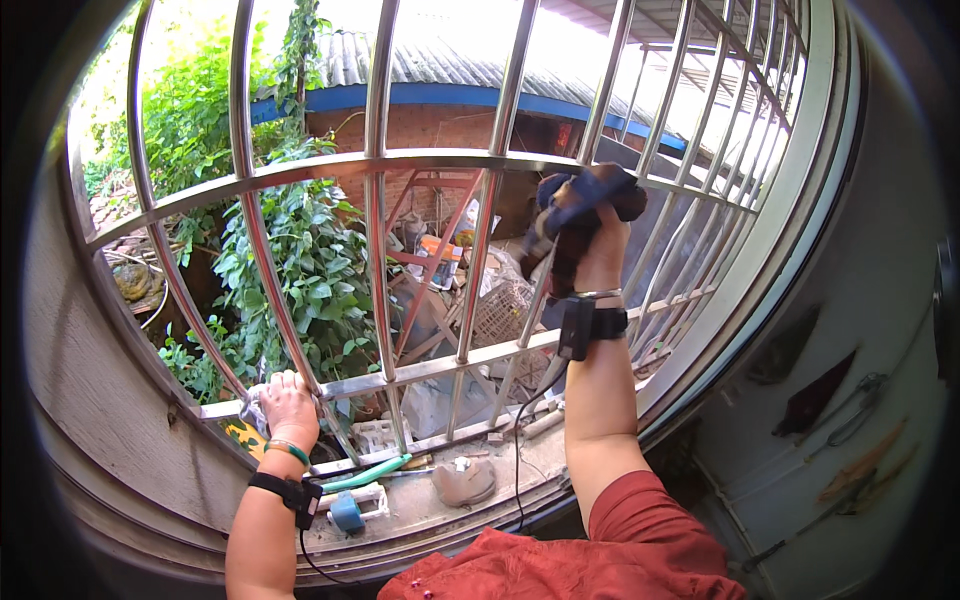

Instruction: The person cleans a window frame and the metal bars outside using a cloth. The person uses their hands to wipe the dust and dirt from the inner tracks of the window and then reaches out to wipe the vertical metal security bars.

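Observation:
My right hand (600, 250) is raised to the upper crossbar of the metal window grille (432, 160). It grips a dark blue and brown cloth (590, 195), which is bunched against the bars and partly blurred. Low on the left, my left hand (288, 408) closes round the grille's lower rail (350, 385), beside an upright bar. A whitish scrap (255, 412) shows at the edge of its fingers; whether it is held I cannot tell. Both wrists wear black strapped devices with cables.
On the dusty sill lie a green tube (365, 473), a blue roll (346, 513), a brownish flat piece (464, 483) and small debris. Beyond the bars are leafy vines (290, 270), a red metal frame (430, 265), a plastic crate (505, 313) and a corrugated roof (410, 62). Tools hang at right.

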A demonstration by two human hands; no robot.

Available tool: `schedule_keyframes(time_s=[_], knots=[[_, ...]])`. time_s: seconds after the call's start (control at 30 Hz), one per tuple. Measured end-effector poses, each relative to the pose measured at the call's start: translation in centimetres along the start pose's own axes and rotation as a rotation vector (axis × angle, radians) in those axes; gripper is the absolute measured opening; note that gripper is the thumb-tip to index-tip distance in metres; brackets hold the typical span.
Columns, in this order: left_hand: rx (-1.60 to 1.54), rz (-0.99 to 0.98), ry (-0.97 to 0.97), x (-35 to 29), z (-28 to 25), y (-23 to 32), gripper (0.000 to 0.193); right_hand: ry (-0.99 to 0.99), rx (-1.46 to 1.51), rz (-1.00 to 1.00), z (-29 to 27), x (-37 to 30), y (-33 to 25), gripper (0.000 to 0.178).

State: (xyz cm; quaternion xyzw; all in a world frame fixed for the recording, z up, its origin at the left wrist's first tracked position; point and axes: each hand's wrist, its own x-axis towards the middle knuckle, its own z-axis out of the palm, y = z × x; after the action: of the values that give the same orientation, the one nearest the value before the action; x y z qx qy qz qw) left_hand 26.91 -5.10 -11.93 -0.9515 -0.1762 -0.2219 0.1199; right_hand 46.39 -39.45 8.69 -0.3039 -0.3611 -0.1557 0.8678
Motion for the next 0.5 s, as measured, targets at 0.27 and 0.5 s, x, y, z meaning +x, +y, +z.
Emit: schedule_keyframes(time_s=[0.27,0.5], knots=[[-0.020,0.007,0.067,0.1,0.9,-0.3,0.021,0.301,-0.778,-0.606,3.8,-1.6,3.4,0.074],[-0.038,0.007,0.042,0.0,0.3,0.4,0.021,0.416,-1.071,-0.617,1.6,0.7,3.6,0.075]])
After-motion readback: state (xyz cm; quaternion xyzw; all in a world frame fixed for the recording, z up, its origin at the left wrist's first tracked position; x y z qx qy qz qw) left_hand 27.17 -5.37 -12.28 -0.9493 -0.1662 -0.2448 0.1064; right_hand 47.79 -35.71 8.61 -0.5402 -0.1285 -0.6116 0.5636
